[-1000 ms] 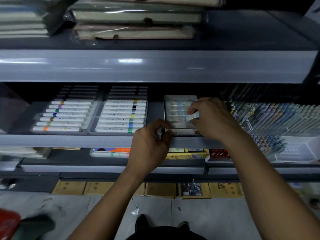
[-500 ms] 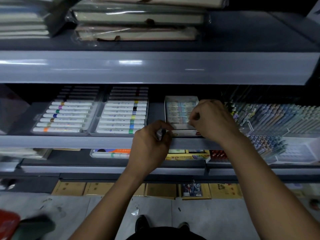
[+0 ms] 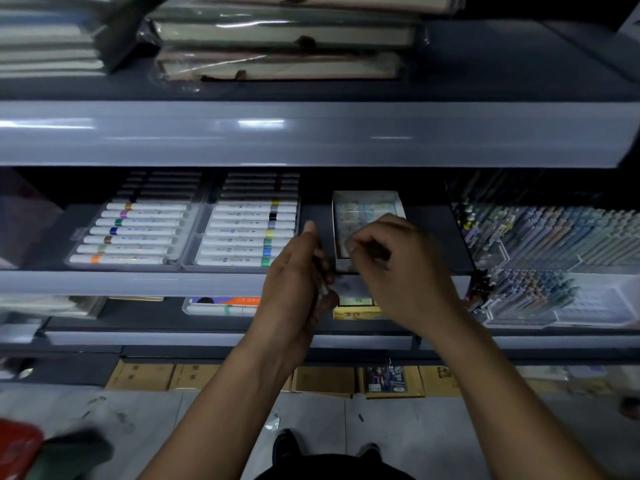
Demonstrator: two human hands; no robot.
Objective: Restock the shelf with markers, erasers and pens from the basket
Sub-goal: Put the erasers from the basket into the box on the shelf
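Observation:
An open white box of wrapped erasers (image 3: 367, 206) stands on the middle shelf (image 3: 138, 284), between the marker trays and the pen racks. My right hand (image 3: 401, 271) hovers over the box's front end with its fingers curled; I see nothing in them. Just left of the box, my left hand (image 3: 294, 282) cups small erasers (image 3: 324, 289) in its palm, thumb pointing up; only a pale edge of them shows. The two hands almost touch. A red basket (image 3: 17, 448) is a blur at the bottom left corner.
Two clear trays of white markers (image 3: 138, 233) (image 3: 247, 233) lie left of the box. Racks of pens (image 3: 554, 237) fill the right side. Wrapped books (image 3: 277, 39) sit on the shelf above, more stock on the shelf below, and cardboard boxes (image 3: 322, 379) on the floor.
My right hand set the eraser it held into the box and drew back toward me, fingers curled. My left hand turned slightly, raising its thumb.

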